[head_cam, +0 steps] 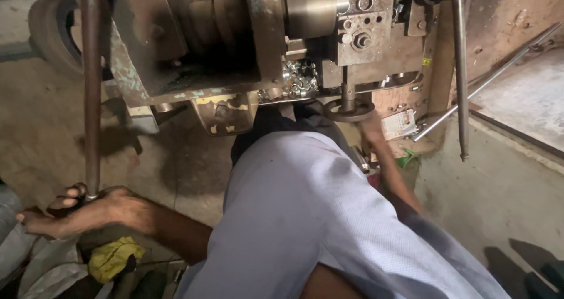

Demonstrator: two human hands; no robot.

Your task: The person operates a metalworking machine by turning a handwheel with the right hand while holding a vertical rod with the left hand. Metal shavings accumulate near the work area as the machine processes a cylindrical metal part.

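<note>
A: What is the left hand [88, 211] doing?

B: It sits low at the left edge of the view, fingers spread loosely, resting on pale cloth or sacking [41, 264]. The lower end of a long upright steel rod [91, 87] comes down between the thumb and forefinger; the fingers [67, 196] touch it but are not clamped round it.

A: And the right hand [371, 128]?

B: It reaches up under the front of the rusty machine [235, 46], just below a round metal ring [348, 110] that hangs on a short spindle. It is blurred and half hidden by the pale blue trouser knee [311, 217], so I cannot tell whether its fingers are apart or closed.

A: Anything held in a tray or pocket?

B: A recess in the machine's front, just left of the spindle, holds a heap of small shiny metal pieces [299, 79].

A: What else is about?

B: A crumpled yellow rag [111, 258] lies near the left hand, two thin rods [461, 76] lean at the right, and a tyre [56, 32] stands at the top left corner.
</note>
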